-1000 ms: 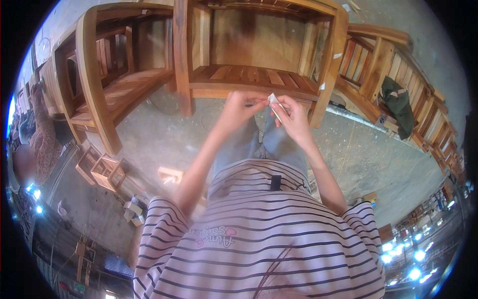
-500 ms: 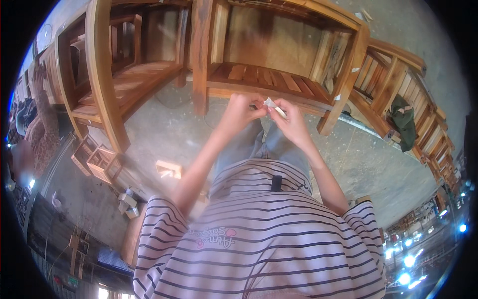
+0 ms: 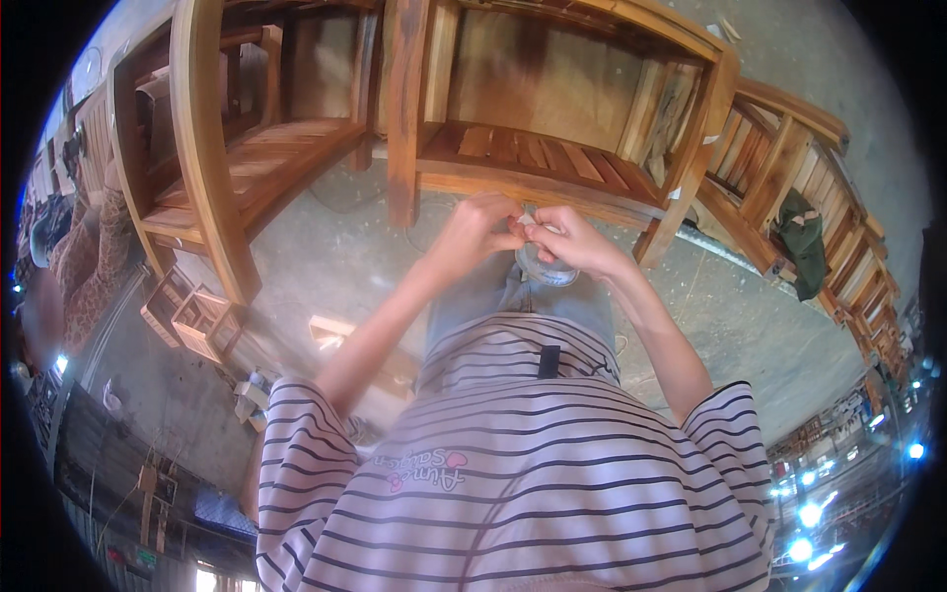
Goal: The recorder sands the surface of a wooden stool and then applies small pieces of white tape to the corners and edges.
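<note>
My left hand [image 3: 480,235] is closed in a pinch, its fingertips meeting those of my right hand [image 3: 575,242] in front of the low wooden bench. A small pale scrap [image 3: 527,218] shows between the fingertips. Under my right fingers hangs a round, see-through thing [image 3: 549,270] with a pale rim; its kind is not plain, though it looks like a roll of clear tape. The right fingers are curled and partly hide it. Behind it are my blue-grey trouser legs.
The wooden bench [image 3: 538,182] with slatted shelf stands just ahead, another wooden frame [image 3: 212,148] to the left. Wooden pieces line the right, a dark green cloth [image 3: 800,245] draped over one. Small wooden frames [image 3: 205,324] and a wooden block [image 3: 330,330] lie on the floor at left.
The white strip between my hands no longer shows as a strip. A round see-through thing has come into view under my right hand, which has turned. My fingertips have drawn closer together.
</note>
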{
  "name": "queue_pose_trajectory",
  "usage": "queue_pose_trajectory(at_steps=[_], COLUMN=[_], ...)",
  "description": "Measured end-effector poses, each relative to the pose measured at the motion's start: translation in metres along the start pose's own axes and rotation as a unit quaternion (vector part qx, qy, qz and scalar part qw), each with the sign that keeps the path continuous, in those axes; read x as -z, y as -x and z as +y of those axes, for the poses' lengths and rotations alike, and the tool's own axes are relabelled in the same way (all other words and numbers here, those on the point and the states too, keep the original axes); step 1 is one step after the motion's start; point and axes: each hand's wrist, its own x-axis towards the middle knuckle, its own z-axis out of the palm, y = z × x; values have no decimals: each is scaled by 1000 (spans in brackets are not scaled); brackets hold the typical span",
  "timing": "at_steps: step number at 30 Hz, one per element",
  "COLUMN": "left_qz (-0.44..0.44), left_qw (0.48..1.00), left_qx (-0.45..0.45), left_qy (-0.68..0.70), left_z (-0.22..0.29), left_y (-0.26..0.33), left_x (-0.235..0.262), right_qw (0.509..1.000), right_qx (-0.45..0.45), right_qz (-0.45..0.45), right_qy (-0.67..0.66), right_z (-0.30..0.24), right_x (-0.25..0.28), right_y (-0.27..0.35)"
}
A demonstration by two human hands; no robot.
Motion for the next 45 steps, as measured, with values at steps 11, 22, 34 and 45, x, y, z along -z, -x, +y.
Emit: queue_pose_trajectory(at_steps=[11,22,34,45], left_qz=[-1,41,60,71], left_qw=[997,994,996,989], left_qx=[-83,85,38,106], left_qy=[-5,48,45,79], left_z=[5,27,18,19], left_y=[-2,-13,-20,-21], left_x=[-4,-10,-24,-34], right_qw=[988,952,849,727], right_qx=[-39,160,249,383], right_qz=[-101,185,273,307], right_qy=[-110,184,377,480], right_z=[-8,-3,0,12], right_x=[15,4,-1,1], right_y=[11,26,33,19])
